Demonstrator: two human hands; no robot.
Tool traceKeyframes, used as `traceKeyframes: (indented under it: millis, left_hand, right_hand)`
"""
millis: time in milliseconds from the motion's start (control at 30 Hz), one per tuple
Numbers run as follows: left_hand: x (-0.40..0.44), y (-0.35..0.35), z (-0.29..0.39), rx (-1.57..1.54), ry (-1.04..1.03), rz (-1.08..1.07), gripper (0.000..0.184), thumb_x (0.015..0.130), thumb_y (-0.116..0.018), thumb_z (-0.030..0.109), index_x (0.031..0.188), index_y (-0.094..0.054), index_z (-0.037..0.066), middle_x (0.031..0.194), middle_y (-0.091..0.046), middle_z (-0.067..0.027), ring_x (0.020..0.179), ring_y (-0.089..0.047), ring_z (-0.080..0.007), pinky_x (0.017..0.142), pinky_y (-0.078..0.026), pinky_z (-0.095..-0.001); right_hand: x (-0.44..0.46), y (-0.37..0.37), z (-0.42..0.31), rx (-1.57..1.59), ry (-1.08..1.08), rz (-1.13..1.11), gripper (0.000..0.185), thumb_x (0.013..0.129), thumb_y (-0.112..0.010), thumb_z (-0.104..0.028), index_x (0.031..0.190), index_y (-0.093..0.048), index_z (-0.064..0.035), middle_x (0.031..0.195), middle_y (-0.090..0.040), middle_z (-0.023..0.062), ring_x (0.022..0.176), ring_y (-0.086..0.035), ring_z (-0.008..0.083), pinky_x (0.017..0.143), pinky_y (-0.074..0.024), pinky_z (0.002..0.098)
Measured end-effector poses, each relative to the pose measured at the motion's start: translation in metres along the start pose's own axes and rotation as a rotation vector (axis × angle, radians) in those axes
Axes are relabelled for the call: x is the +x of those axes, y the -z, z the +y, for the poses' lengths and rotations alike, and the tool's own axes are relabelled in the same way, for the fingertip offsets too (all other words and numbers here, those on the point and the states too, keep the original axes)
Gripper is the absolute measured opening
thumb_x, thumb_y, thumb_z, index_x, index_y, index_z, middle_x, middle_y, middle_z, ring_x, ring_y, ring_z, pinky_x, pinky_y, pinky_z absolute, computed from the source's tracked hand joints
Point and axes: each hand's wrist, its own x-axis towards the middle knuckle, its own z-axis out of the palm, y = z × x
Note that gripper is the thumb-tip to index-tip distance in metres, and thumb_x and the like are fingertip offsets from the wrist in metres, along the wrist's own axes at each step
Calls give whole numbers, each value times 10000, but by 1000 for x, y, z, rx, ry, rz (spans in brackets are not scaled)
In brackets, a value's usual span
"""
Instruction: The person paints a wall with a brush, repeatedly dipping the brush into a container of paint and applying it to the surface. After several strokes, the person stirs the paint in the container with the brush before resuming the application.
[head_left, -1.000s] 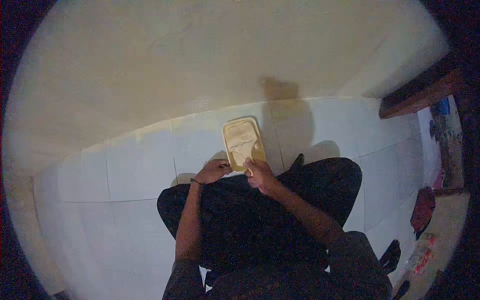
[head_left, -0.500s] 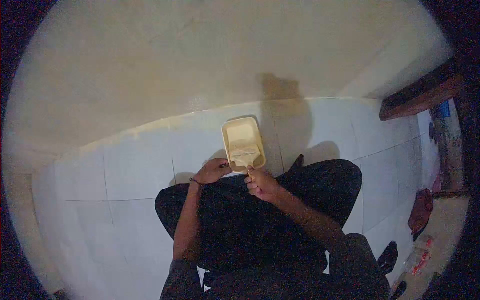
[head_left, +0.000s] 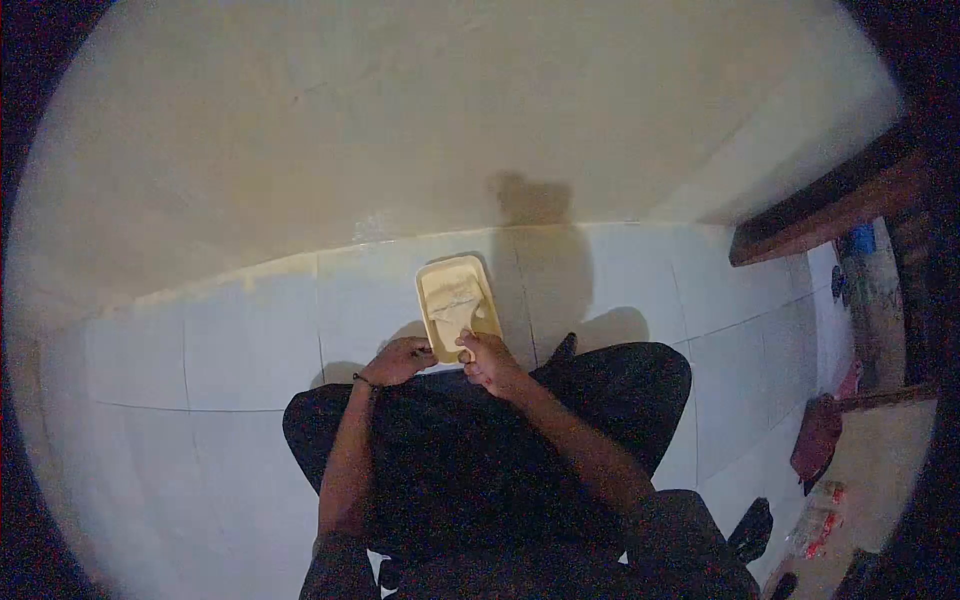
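Note:
A pale yellow tray [head_left: 488,285] lies on the white tiled floor in front of my crossed legs. Inside it rests the wide head of a brush [head_left: 455,302], coated in the same pale colour. My right hand [head_left: 490,362] is wrapped round the brush handle at the near right side of the tray. At the tray's near left corner is my left hand [head_left: 402,360], its fingertips at the rim. Whether those fingers pinch the rim is too small to tell.
A beige wall [head_left: 330,130] rises beyond the floor, with pale paint along its base. At the right are a brown wooden post [head_left: 820,215], a dark red cloth [head_left: 817,438] and a clear plastic item with red marks [head_left: 822,522].
The brush was drawn towards me in the tray, then moved back away towards its middle. My left hand has stayed at the tray's corner. The whole view has shifted slightly.

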Motion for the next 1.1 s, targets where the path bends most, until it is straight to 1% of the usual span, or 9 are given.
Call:
traceKeyframes:
  millis: [67, 133, 167, 267, 333, 433, 767, 933, 1100]
  left_hand:
    - [0, -5, -13, -140, 93, -64, 269, 778, -512, 253, 917, -552, 27, 798, -576, -94, 700, -529, -147, 651, -429, -285]
    - [-3, -10, -8, -234, 147, -59, 270, 784, -511, 263, 918, -551, 32, 783, -567, -78, 684, -518, -135, 637, -428, -274]
    - [-3, -9, -2, -328, 194, -54, 272, 789, -511, 273, 919, -549, 38, 768, -559, -62, 668, -507, -123, 624, -426, -262]
    - [1, -4, 0, -116, 137, -54, 284, 794, -513, 287, 935, -540, 42, 739, -535, -34, 641, -476, -100, 597, -417, -243]
    - [5, -4, -15, -280, 120, -31, 298, 790, -517, 292, 934, -536, 33, 720, -528, -28, 622, -464, -97, 580, -411, -247]
    - [14, 2, -22, -316, 69, -55, 298, 783, -523, 286, 937, -535, 31, 716, -530, -26, 614, -463, -96, 567, -407, -247]
    - [15, 9, -3, -99, 25, -46, 251, 764, -513, 240, 891, -547, 27, 692, -541, -49, 605, -480, -114, 570, -412, -261]
    - [15, 10, 1, -98, 86, -47, 248, 755, -515, 236, 857, -550, 13, 703, -554, -71, 619, -498, -135, 583, -415, -274]
    - [13, 6, 1, -75, 90, 7, 258, 735, -528, 248, 853, -560, 21, 668, -549, -73, 620, -499, -133, 585, -412, -273]
  right_hand:
    - [9, 9, 12, 6, 3, -17, 237, 821, -456, -304, 863, -434, -72, 577, -388, -3, 378, -310, 49, 287, -235, 154]
    - [42, 36, 44, -368, 413, -120, 221, 826, -448, -282, 883, -436, -69, 583, -389, -1, 386, -319, 50, 294, -247, 157]
    - [41, 34, 41, -365, 415, -132, 221, 826, -448, -282, 883, -436, -69, 583, -389, -1, 386, -319, 50, 294, -247, 157]
    - [14, 18, 18, -14, 143, -157, 207, 833, -432, -265, 896, -434, -67, 588, -386, -3, 389, -320, 49, 305, -258, 159]
    - [-9, 8, 1, 214, -48, -161, 199, 838, -422, -253, 905, -432, -66, 591, -385, -5, 391, -321, 48, 313, -265, 161]
    - [-23, -2, -9, 132, -156, -22, 215, 842, -418, -266, 902, -431, -60, 596, -384, -4, 394, -327, 48, 314, -263, 161]
    - [-15, 5, 3, 234, -219, -102, 269, 810, -463, -353, 856, -438, -89, 575, -415, 0, 390, -376, 78, 309, -302, 195]
    - [9, 6, -10, 281, -182, -136, 258, 819, -461, -327, 848, -448, -71, 555, -384, -2, 358, -320, 68, 277, -257, 193]
    - [20, 3, -16, 97, -116, -67, 265, 791, -496, -337, 855, -443, -85, 574, -404, 1, 372, -349, 76, 297, -284, 192]
